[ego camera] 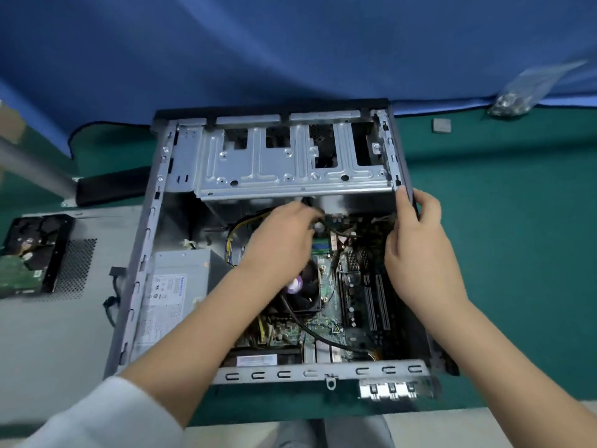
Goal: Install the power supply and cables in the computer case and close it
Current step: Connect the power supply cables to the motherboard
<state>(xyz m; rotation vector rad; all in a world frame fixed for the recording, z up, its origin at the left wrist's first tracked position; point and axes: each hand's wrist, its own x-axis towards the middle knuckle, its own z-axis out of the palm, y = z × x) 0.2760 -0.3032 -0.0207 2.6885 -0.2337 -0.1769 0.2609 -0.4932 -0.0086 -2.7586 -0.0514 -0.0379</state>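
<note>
1. Left hand (pixel 284 234), at frame centre, reaches inside the open computer case (pixel 135 253), fingers curled among cables (pixel 239 224); the exact grip cannot be told.
2. Right hand (pixel 416 240) grips the case's right edge.
3. Power supply (pixel 174 286) sits in the case's lower left.

I can read nothing: the white label (pixel 163 294) on my grey metal power supply box (pixel 181 286) is blurred.
</note>
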